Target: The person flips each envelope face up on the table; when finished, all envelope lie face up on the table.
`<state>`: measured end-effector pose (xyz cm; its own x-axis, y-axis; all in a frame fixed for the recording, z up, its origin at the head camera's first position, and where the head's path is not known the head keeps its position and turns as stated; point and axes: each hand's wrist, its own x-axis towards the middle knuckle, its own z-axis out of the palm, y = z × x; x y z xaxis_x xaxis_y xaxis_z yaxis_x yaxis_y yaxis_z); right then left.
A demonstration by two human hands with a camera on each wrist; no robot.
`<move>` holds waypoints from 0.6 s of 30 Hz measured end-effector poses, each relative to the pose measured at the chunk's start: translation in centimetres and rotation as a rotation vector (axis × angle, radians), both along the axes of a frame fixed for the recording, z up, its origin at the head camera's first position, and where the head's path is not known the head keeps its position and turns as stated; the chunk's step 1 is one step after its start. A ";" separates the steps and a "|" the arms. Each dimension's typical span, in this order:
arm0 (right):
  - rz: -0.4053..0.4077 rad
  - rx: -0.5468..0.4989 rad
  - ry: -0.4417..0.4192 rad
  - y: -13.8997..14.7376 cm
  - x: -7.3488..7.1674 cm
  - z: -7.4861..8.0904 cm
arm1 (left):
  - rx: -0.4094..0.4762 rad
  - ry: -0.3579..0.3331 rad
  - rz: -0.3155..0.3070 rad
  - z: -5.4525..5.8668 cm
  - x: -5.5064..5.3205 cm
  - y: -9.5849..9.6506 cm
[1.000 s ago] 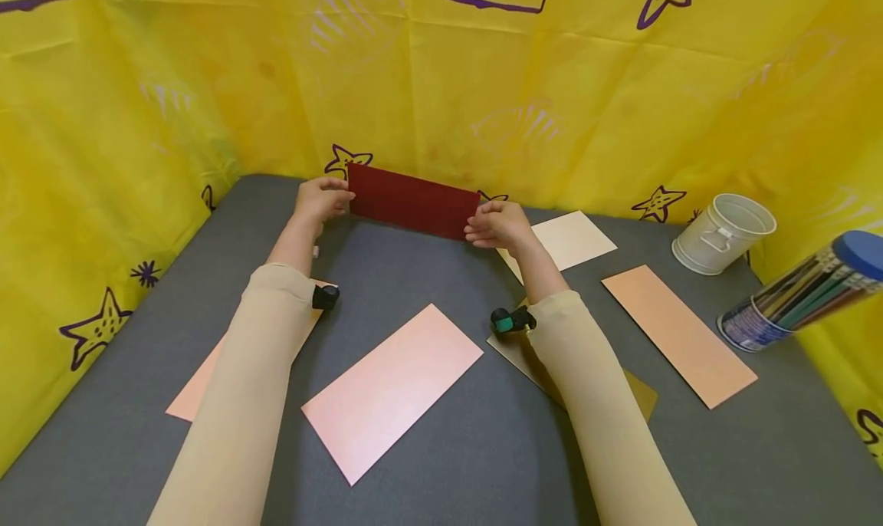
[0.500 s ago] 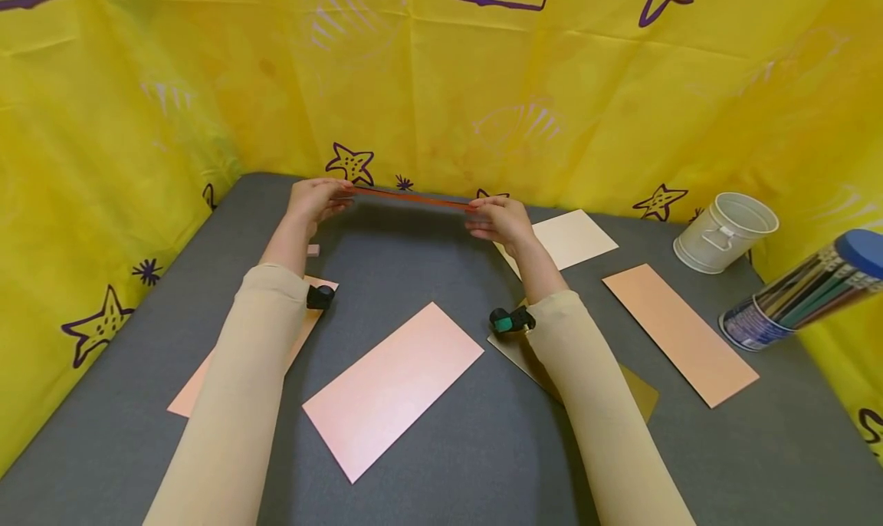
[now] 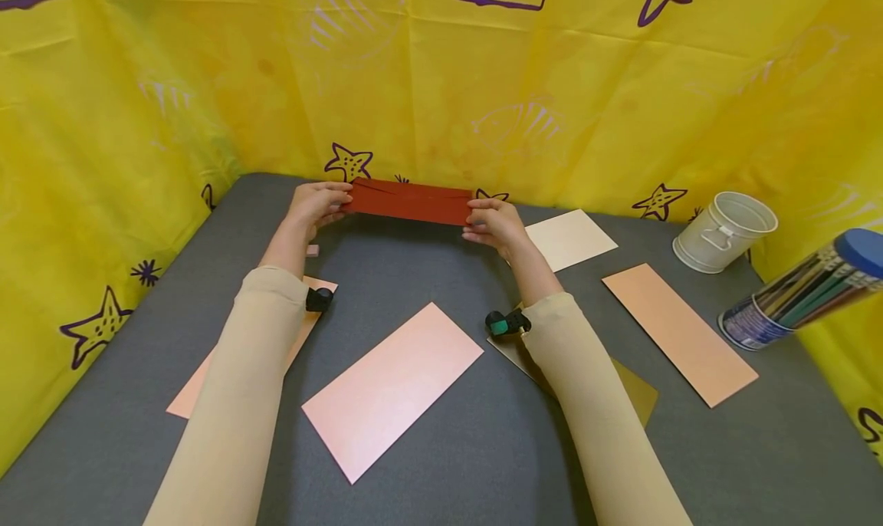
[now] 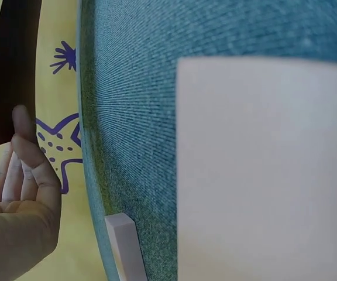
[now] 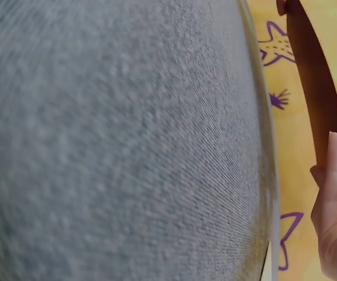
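Head view: red paper (image 3: 414, 205) runs lengthwise left-to-right, ends pinched by left fingers (image 3: 334, 187) and right fingers (image 3: 484, 216)

From my stn., L wrist view: I see L hand (image 4: 25, 216) pinching lower end of dk strip (image 4: 15, 64); yellow cloth (image 4: 54, 17) w/ purple starfish (image 4: 51, 146) behind. On blue tbl (image 4: 139, 117), sm. pale block (image 4: 124, 243) near edge; lg. pale card (image 4: 268, 175) runs off R.
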<state>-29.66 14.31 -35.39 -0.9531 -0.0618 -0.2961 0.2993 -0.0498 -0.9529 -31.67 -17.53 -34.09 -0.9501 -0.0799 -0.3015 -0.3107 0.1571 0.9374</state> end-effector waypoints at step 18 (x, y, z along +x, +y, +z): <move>-0.155 -0.034 0.042 -1.2 -0.2 -1.2 | -0.047 0.070 0.056 -1.2 -0.4 1.2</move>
